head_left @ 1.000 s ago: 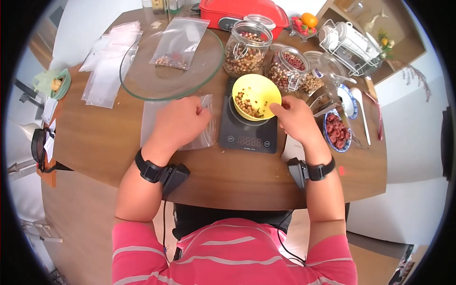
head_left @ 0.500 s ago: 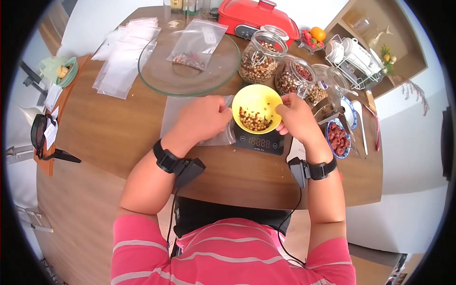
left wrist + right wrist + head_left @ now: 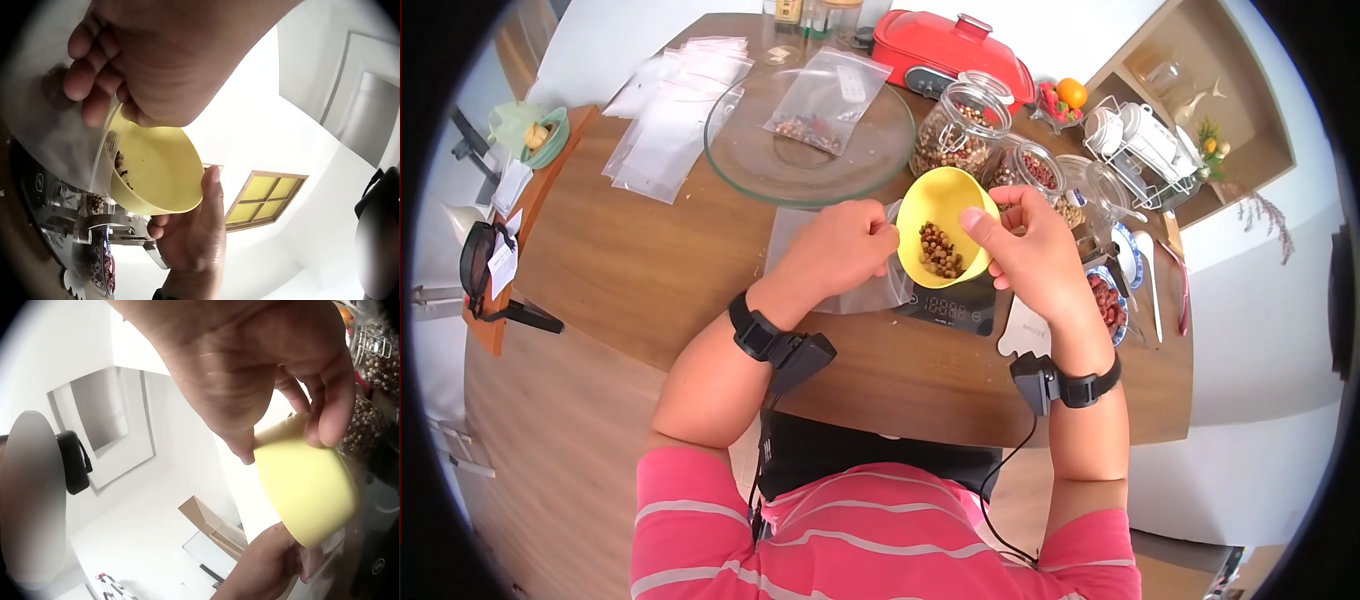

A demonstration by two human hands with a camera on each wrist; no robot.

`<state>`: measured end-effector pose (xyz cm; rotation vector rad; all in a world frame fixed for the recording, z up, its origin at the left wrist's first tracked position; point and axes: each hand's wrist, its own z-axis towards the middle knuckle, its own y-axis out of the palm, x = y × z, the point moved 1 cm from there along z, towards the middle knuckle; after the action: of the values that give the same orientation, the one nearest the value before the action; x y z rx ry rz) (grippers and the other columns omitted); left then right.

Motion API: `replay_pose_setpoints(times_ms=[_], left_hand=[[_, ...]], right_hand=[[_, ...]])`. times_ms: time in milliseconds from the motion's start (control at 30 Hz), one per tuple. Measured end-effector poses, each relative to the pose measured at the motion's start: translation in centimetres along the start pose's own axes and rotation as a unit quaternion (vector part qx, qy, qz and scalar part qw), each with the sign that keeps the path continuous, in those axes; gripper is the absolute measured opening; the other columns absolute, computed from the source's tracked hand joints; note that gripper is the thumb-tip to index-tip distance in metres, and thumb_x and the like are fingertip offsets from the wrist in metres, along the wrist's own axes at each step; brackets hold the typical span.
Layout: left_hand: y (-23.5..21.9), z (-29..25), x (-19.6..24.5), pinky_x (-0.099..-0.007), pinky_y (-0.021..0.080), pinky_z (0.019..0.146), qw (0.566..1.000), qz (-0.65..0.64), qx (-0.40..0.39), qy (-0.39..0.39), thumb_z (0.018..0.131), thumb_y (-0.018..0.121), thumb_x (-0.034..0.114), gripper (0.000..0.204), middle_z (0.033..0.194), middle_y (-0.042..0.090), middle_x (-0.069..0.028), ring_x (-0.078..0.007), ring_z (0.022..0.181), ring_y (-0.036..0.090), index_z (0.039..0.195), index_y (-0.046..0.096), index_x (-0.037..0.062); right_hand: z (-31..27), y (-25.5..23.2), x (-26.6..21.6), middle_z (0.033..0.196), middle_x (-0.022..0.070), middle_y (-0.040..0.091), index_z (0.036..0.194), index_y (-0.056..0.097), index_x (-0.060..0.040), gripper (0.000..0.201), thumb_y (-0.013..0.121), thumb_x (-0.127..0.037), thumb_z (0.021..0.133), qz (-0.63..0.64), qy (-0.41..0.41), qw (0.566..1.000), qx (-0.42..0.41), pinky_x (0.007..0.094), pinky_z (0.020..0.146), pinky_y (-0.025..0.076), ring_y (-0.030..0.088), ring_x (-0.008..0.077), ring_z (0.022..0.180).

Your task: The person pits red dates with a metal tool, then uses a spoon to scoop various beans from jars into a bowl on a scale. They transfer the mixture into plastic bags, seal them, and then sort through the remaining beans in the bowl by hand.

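My right hand [image 3: 1038,248] grips the rim of a yellow bowl [image 3: 922,205], thumb inside and fingers outside. The bowl is tilted toward the left, and mixed beans or grains [image 3: 940,255] are gathered low inside it. Beside the bowl's left edge, my left hand [image 3: 840,250] pinches a clear plastic bag [image 3: 855,296] with curled fingers. In the left wrist view the bag [image 3: 47,131] hangs from those fingers, its edge overlapping the bowl's rim [image 3: 187,150]. Below the bowl lies a black kitchen scale [image 3: 945,312] with a digital display, partly hidden.
A round glass plate [image 3: 740,178] bears a filled bag [image 3: 825,110]. Glass jars [image 3: 955,140] of grains stand behind the bowl, near a red cooker [image 3: 950,55]. Flat bags [image 3: 655,150] lie at left. At right is a patterned bowl of dark red pieces [image 3: 1108,300].
My right hand has lifted the bowl off the scale and tilted it leftward; the beans have slid together. My left hand has moved right with the bag, up to the bowl's edge.
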<state>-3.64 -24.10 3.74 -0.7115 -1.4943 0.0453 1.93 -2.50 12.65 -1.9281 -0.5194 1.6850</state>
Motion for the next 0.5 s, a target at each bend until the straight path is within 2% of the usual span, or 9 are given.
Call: replay_pose_setpoints(times_ms=[33,67,100,167,200,233,333,433,500], left_hand=[[0.0,-0.1,0.1,-0.0302,0.048,0.054,1.0,-0.015,-0.001,-0.002,0.094,0.059,0.025,0.027,0.069,0.071,-0.0081,-0.0136,0.056,0.063,0.085,0.063,0.0001],[-0.1,-0.2,0.2,-0.0302,0.048,0.054,1.0,-0.018,0.001,-0.001,0.094,0.059,0.025,0.027,0.069,0.071,-0.0081,-0.0136,0.056,0.063,0.085,0.063,0.0001],[-0.2,-0.3,0.4,-0.0303,0.048,0.054,1.0,-0.018,0.0,-0.003,0.094,0.059,0.025,0.027,0.069,0.071,-0.0081,-0.0137,0.056,0.063,0.086,0.064,0.0001],[-0.3,-0.3,0.6,-0.0303,0.048,0.054,1.0,-0.021,0.003,-0.004,0.095,0.059,0.026,0.027,0.069,0.071,-0.0081,-0.0138,0.056,0.063,0.086,0.065,0.0001],[-0.3,-0.3,0.6,-0.0345,0.05,0.059,1.0,-0.02,0.008,-0.006,0.092,0.059,0.03,0.03,0.068,0.071,-0.0083,-0.0193,0.061,0.066,0.084,0.066,0.0024],[-0.6,-0.5,0.6,-0.0387,0.051,0.065,0.999,-0.024,0.02,-0.01,0.09,0.06,0.034,0.032,0.066,0.07,-0.0085,-0.0247,0.066,0.069,0.081,0.068,0.0046],[-1.2,-1.0,1.1,-0.0405,0.052,0.067,1.0,-0.004,0.023,-0.009,0.09,0.061,0.036,0.034,0.068,0.07,-0.0114,-0.0276,0.067,0.07,0.083,0.069,0.004],[-0.9,-0.8,0.4,-0.036,0.048,0.055,0.994,0.035,0.09,0.055,0.087,0.063,0.02,0.023,0.061,0.066,-0.0097,-0.0195,0.056,0.065,0.08,0.065,-0.0016],[-1.0,-0.9,0.6,-0.0368,0.049,0.056,0.996,0.017,0.08,0.032,0.087,0.063,0.019,0.022,0.061,0.066,-0.0106,-0.0205,0.056,0.066,0.079,0.065,-0.0013]], right_hand=[[-0.2,0.2,-0.7,0.088,0.0073,0.066,0.126,0.059,0.0065,0.07,0.081,-0.047,0.086,-0.06,-0.024,0.998,0.018,0.0302,0.066,0.055,0.065,0.0129,0.075],[-0.7,0.3,-2.1,0.088,0.0125,0.069,0.123,0.06,0.0073,0.073,0.083,-0.048,0.082,-0.086,-0.029,0.996,0.023,0.0354,0.075,0.056,0.07,0.0212,0.08],[-0.9,0.6,-3.0,0.088,0.0125,0.069,0.123,0.06,0.0073,0.073,0.083,-0.048,0.082,-0.089,-0.032,0.995,0.022,0.0354,0.075,0.056,0.07,0.0212,0.08],[-1.1,1.2,-4.4,0.094,0.0204,0.072,0.122,0.061,0.0073,0.072,0.083,-0.048,0.082,-0.184,-0.09,0.978,0.037,0.0399,0.077,0.057,0.073,0.0309,0.086],[-1.1,1.6,-4.7,0.101,0.0264,0.072,0.12,0.061,0.0075,0.072,0.083,-0.049,0.081,-0.198,-0.115,0.973,0.041,0.0445,0.082,0.057,0.072,0.0401,0.093],[-1.0,2.2,-5.2,0.101,0.0264,0.072,0.12,0.061,0.0075,0.072,0.083,-0.049,0.081,-0.205,-0.124,0.97,0.033,0.0445,0.082,0.057,0.072,0.0401,0.093],[-1.3,3.3,-6.0,0.104,0.0282,0.071,0.12,0.06,0.0077,0.072,0.084,-0.048,0.081,-0.274,-0.221,0.934,0.063,0.0467,0.083,0.057,0.071,0.0431,0.097],[-1.8,4.1,-6.3,0.102,0.0272,0.071,0.121,0.06,0.007,0.07,0.084,-0.046,0.082,-0.286,-0.266,0.917,0.08,0.0465,0.083,0.057,0.07,0.0431,0.098],[-2.0,4.3,-6.3,0.102,0.0271,0.07,0.121,0.061,0.0062,0.068,0.083,-0.045,0.082,-0.281,-0.267,0.918,0.081,0.0468,0.084,0.057,0.07,0.0438,0.097]])
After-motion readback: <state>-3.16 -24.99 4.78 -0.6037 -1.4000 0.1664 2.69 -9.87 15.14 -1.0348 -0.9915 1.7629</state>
